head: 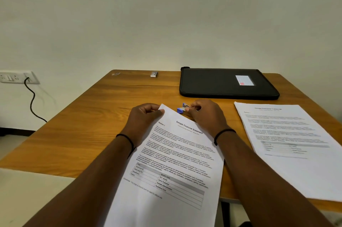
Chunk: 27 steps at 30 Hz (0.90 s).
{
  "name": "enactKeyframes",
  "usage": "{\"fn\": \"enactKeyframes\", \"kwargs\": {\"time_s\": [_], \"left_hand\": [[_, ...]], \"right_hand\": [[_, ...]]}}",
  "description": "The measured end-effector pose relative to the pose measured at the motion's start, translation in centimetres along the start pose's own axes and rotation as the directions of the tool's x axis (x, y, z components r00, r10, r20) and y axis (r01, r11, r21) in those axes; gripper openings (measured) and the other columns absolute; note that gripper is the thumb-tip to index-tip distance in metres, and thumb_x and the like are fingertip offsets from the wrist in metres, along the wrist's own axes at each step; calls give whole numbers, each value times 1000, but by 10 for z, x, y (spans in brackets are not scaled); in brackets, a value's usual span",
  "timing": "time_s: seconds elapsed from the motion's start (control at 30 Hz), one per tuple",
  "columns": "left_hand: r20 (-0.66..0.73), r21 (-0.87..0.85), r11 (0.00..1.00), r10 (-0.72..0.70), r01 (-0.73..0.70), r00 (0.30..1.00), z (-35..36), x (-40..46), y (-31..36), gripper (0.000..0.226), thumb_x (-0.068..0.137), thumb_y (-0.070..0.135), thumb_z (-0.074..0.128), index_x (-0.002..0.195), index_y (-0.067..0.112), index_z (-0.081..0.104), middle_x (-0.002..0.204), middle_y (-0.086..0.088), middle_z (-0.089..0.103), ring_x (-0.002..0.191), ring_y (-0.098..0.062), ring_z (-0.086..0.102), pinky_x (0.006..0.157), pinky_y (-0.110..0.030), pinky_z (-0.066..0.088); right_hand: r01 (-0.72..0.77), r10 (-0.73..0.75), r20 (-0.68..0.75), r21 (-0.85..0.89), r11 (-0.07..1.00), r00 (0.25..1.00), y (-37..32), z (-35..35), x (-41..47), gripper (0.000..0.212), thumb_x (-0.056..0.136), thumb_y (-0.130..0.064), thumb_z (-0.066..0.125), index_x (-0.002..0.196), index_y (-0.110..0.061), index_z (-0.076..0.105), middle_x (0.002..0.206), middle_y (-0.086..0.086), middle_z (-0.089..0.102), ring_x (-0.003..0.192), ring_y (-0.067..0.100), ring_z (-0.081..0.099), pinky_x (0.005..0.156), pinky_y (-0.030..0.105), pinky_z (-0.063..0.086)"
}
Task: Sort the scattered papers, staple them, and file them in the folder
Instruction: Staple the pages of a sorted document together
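A printed paper headed "Sample Financial Statement" [177,162] lies tilted in front of me, its near end past the table's front edge. My left hand [144,119] pinches its top left corner. My right hand [205,114] grips a small blue stapler [182,108] at the paper's top edge, the fingers curled round it. A second stack of printed papers [288,145] lies flat on the right side of the table. A closed black folder [225,83] with a white label lies at the far right.
The wooden table [92,125] stands against a pale wall. A small white box [154,74] sits near the far edge. On the left wall is a socket panel [16,77] with a black cable [32,101] hanging down.
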<state>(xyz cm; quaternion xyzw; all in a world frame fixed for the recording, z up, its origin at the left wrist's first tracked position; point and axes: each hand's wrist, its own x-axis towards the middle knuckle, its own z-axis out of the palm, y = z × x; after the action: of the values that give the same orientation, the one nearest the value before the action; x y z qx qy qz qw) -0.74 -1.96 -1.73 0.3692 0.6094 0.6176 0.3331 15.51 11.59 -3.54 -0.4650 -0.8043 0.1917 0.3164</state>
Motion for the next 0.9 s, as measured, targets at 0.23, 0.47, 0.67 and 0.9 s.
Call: {"fn": "enactKeyframes", "kwargs": {"time_s": [0.23,0.47,0.67,0.9], "left_hand": [[-123,134,990,60,-43,991,0,-11,9,20,88,9,72,70,1,67,60,-4,67,52,-11,61,50,-22,47],[-181,83,993,92,-78,979,4,-25,39,32,91,13,69,61,8,57,51,2,61,45,-9,57,46,-21,45],[-226,-29,993,109,-118,968,6,-41,70,31,97,19,61,72,1,56,65,-10,64,53,-18,62,49,-25,48],[-254,-183,980,31,-79,967,24,-56,88,29,100,25,56,76,9,54,60,1,63,53,-11,61,49,-21,49]], "right_hand": [[100,-110,-185,-62,993,977,-12,-17,-12,22,95,-39,60,101,-22,73,100,-2,70,92,12,59,83,36,53],[57,-49,-231,31,998,972,-30,-48,-34,33,97,-42,57,116,-17,65,115,2,65,106,16,58,86,25,45],[-102,169,-230,276,956,958,-35,-82,-77,72,92,-55,58,149,-22,29,146,3,47,131,22,47,102,34,42],[-135,187,-40,547,827,982,-10,-112,-101,15,87,-28,74,98,-18,69,93,-13,72,91,15,71,78,32,59]]}}
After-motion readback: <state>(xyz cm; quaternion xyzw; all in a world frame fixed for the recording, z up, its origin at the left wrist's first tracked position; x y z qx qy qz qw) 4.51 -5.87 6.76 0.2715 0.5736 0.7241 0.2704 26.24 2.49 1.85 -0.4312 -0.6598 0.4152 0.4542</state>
